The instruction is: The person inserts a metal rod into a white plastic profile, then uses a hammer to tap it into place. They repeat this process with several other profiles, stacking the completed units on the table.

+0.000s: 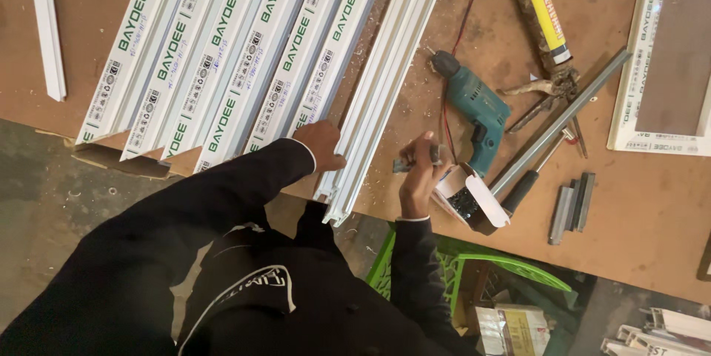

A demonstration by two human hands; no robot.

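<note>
My left hand (324,144) rests on the near end of a long white plastic profile (378,89), fingers curled over its edge. My right hand (418,171) is closed around a small grey metal piece (404,166), held just above the brown board (652,208), next to a small open white box of dark screws (468,200). Several more white profiles with green lettering (222,52) lie side by side to the left of the one I hold.
A teal electric drill (474,108) with a red cord lies beyond my right hand. A sealant tube in its gun (546,15), a long grey metal bar (563,119), short metal pieces (572,208) and a white frame (629,89) sit to the right. A green plastic crate (474,267) stands below the board's edge.
</note>
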